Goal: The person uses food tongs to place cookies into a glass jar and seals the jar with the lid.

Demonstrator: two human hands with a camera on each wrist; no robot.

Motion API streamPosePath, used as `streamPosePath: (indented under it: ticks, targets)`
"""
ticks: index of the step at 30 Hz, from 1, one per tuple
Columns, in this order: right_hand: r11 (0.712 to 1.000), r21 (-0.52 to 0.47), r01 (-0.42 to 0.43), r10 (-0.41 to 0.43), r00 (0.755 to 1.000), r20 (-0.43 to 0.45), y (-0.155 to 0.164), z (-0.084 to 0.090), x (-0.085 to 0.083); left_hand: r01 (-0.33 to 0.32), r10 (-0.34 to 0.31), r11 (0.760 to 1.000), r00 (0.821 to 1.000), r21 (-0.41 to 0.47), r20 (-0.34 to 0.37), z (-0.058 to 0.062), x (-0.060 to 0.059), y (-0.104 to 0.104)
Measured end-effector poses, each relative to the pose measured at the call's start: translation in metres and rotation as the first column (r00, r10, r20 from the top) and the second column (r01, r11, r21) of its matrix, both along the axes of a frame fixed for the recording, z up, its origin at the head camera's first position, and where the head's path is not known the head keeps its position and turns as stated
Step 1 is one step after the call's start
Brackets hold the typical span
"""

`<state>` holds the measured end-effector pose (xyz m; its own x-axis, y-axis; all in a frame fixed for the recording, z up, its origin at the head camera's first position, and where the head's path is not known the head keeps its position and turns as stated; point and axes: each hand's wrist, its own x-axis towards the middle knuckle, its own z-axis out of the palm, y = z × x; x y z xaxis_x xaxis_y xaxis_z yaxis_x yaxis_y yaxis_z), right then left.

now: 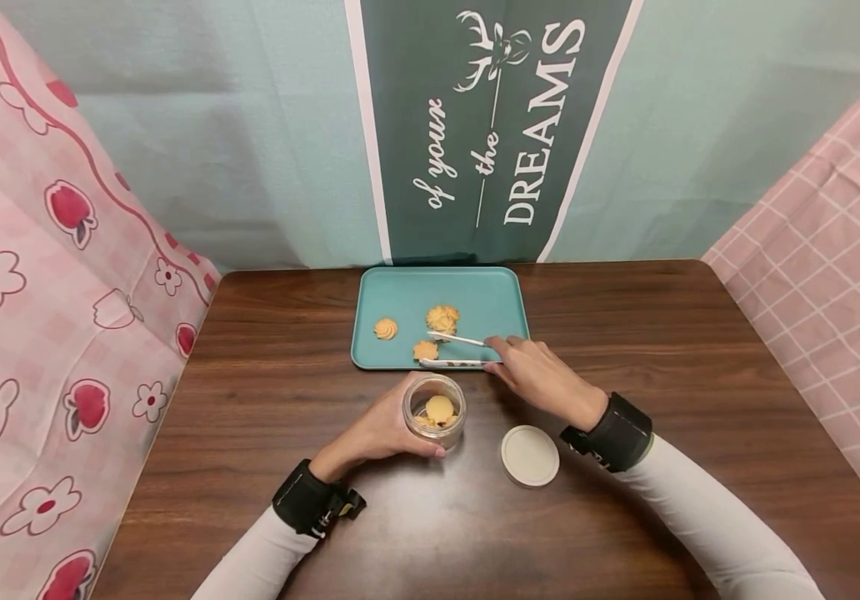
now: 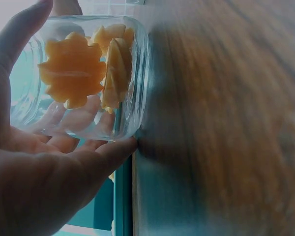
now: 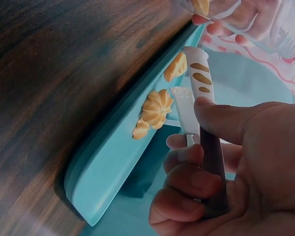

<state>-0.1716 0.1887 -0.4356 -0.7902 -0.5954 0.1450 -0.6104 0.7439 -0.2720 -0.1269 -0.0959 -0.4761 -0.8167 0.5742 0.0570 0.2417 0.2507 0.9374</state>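
Note:
My left hand grips a clear glass jar by its side, its mouth facing up. Inside lie several cookies, one a scalloped round cookie that stands against the glass. My right hand holds white tongs over the front of a turquoise tray. The tong arms are spread, and a flower-shaped cookie shows between their tips. Just behind them sit ruffled cookies, partly overlapping. A swirled cookie lies apart on the tray's left.
A round whitish lid lies on the dark wooden table, right of the jar and below my right wrist. The tray stands near the table's back edge. Fabric curtains hang behind and at both sides.

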Motion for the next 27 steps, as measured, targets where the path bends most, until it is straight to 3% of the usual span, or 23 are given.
streamPosePath:
  ticks: [27]
  targets:
    - [1.0,0.004,-0.024,0.024,1.0,0.0,-0.0046,-0.0063,-0.0044,0.003,-0.003,1.0,1.0,0.001,0.014,-0.0024,0.0001,0.0001]
